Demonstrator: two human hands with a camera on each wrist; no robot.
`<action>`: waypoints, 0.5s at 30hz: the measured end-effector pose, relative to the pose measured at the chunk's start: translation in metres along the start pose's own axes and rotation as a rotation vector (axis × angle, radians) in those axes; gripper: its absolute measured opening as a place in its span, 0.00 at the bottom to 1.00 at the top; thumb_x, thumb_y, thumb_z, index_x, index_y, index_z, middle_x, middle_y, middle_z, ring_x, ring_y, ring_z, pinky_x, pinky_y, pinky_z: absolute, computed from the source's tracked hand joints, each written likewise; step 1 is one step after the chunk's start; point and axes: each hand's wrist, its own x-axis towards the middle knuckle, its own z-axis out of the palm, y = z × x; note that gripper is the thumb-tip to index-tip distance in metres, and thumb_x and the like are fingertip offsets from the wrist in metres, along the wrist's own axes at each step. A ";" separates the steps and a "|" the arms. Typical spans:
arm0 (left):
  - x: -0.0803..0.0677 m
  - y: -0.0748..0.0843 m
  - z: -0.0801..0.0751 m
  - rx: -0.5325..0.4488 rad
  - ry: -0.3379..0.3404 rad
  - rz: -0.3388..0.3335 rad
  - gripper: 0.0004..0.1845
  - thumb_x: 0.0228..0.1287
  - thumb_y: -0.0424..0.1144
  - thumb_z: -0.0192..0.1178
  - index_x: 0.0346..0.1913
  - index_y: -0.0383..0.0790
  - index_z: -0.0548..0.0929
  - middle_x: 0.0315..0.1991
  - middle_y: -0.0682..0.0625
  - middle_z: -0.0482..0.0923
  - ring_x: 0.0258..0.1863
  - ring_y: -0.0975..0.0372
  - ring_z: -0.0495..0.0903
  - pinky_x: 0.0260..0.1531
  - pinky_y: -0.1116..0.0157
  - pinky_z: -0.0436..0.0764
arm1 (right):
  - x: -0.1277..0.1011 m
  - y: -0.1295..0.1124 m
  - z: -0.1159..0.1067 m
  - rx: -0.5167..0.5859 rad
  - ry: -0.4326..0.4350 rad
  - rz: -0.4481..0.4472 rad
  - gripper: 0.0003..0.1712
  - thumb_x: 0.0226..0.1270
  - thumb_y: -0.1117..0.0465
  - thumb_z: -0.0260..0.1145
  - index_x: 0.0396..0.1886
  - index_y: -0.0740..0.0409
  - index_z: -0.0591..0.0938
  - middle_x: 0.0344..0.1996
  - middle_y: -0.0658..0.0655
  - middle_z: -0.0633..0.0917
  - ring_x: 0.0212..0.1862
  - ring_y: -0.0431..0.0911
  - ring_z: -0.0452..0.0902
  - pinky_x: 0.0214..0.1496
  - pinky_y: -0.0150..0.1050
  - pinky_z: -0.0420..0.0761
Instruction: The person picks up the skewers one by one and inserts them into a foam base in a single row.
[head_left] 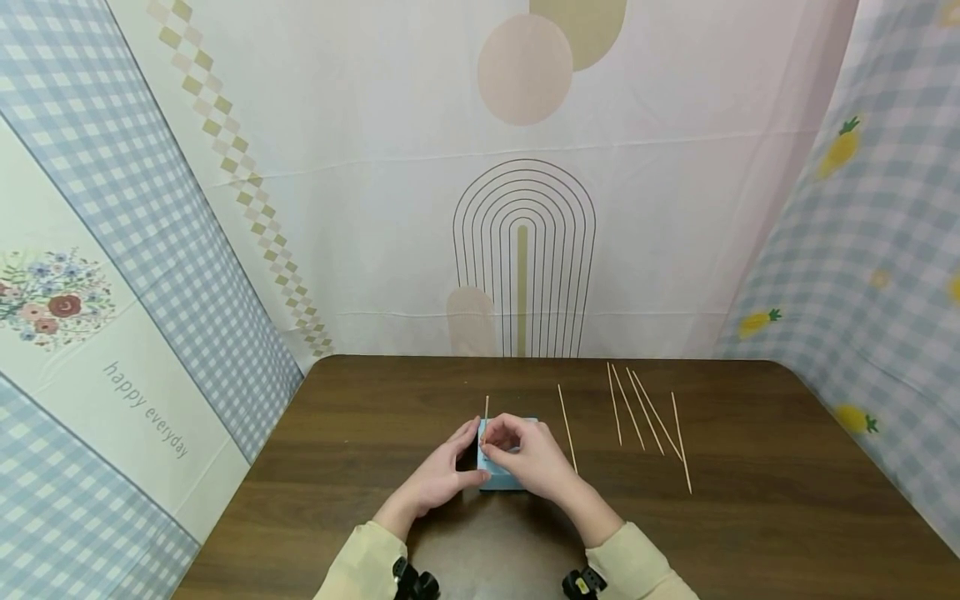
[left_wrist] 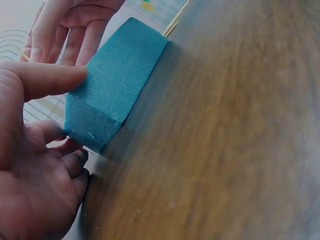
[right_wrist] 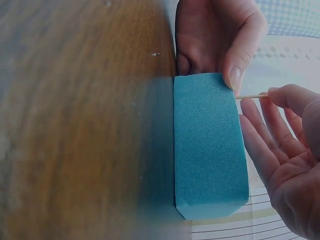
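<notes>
A light-blue foam block (head_left: 501,482) sits on the table, its near face plain in the right wrist view. My left hand (head_left: 438,477) holds the block at its left end, thumb on the near top edge and fingers round the far side. Above the block's left part, my right hand (head_left: 529,457) pinches a thin wooden stick (head_left: 487,406) between thumb and fingertips. The stick (right_wrist: 252,96) stands upright from the block, its lower end at the top face close to the left thumb. The right hand's other fingers spread behind it.
One loose stick (head_left: 567,427) lies just right of the block. Farther right, several more sticks (head_left: 615,404) lie on the brown wooden table (head_left: 750,517). Patterned cloth (head_left: 390,233) hangs behind the table's back edge and along both sides.
</notes>
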 end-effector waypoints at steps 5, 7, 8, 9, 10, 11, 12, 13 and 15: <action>0.000 -0.001 0.000 -0.011 -0.001 0.002 0.50 0.72 0.44 0.69 0.87 0.38 0.51 0.87 0.36 0.42 0.85 0.41 0.45 0.77 0.34 0.54 | 0.000 0.000 0.000 -0.010 -0.013 -0.016 0.03 0.74 0.63 0.74 0.42 0.51 0.86 0.35 0.42 0.88 0.40 0.38 0.86 0.47 0.38 0.85; 0.000 -0.001 0.000 -0.014 -0.002 0.003 0.50 0.72 0.44 0.69 0.87 0.39 0.51 0.87 0.37 0.43 0.85 0.42 0.45 0.77 0.34 0.54 | 0.000 0.000 0.000 -0.021 -0.025 -0.017 0.03 0.75 0.63 0.73 0.42 0.51 0.86 0.36 0.42 0.88 0.40 0.38 0.86 0.48 0.38 0.86; 0.000 -0.002 0.000 -0.015 -0.002 0.004 0.50 0.72 0.44 0.69 0.87 0.39 0.51 0.87 0.37 0.43 0.85 0.42 0.45 0.77 0.34 0.54 | 0.000 0.000 0.000 -0.025 -0.032 -0.016 0.03 0.75 0.63 0.73 0.42 0.51 0.86 0.36 0.42 0.88 0.41 0.38 0.86 0.48 0.38 0.86; 0.000 -0.002 0.000 -0.017 -0.003 0.005 0.50 0.72 0.44 0.69 0.87 0.39 0.51 0.87 0.37 0.43 0.85 0.42 0.45 0.77 0.34 0.53 | 0.000 0.000 0.000 -0.030 -0.038 -0.016 0.03 0.75 0.63 0.73 0.42 0.51 0.86 0.36 0.42 0.88 0.41 0.38 0.86 0.49 0.38 0.86; 0.000 -0.002 0.000 -0.018 -0.003 0.005 0.50 0.72 0.44 0.69 0.87 0.39 0.51 0.87 0.37 0.43 0.85 0.42 0.45 0.77 0.34 0.53 | 0.000 0.000 0.000 -0.036 -0.043 -0.015 0.03 0.75 0.63 0.73 0.42 0.51 0.86 0.37 0.42 0.88 0.41 0.38 0.86 0.49 0.38 0.86; 0.000 -0.002 0.000 -0.020 -0.004 0.006 0.50 0.72 0.44 0.69 0.87 0.39 0.51 0.87 0.37 0.43 0.85 0.41 0.45 0.77 0.34 0.53 | 0.000 0.000 0.000 -0.037 -0.046 -0.009 0.03 0.75 0.63 0.73 0.42 0.52 0.86 0.37 0.42 0.88 0.41 0.39 0.86 0.49 0.38 0.86; 0.000 -0.002 0.000 -0.020 -0.005 0.006 0.50 0.73 0.44 0.69 0.87 0.38 0.50 0.87 0.37 0.42 0.85 0.41 0.45 0.77 0.34 0.53 | 0.000 -0.001 0.000 -0.038 -0.048 -0.008 0.03 0.75 0.63 0.73 0.42 0.52 0.86 0.37 0.42 0.88 0.42 0.39 0.86 0.49 0.39 0.86; 0.000 -0.002 0.000 -0.021 -0.005 0.007 0.50 0.73 0.44 0.69 0.87 0.38 0.50 0.87 0.37 0.42 0.85 0.41 0.45 0.77 0.34 0.53 | 0.000 -0.001 0.000 -0.039 -0.050 -0.008 0.03 0.75 0.63 0.73 0.42 0.52 0.86 0.37 0.42 0.88 0.42 0.39 0.87 0.50 0.39 0.86; 0.000 -0.002 0.000 -0.023 -0.006 0.007 0.50 0.72 0.44 0.69 0.87 0.37 0.50 0.87 0.37 0.42 0.85 0.41 0.45 0.77 0.34 0.53 | 0.000 -0.001 -0.001 -0.040 -0.053 -0.009 0.03 0.75 0.63 0.73 0.42 0.54 0.86 0.37 0.43 0.88 0.42 0.40 0.87 0.50 0.39 0.86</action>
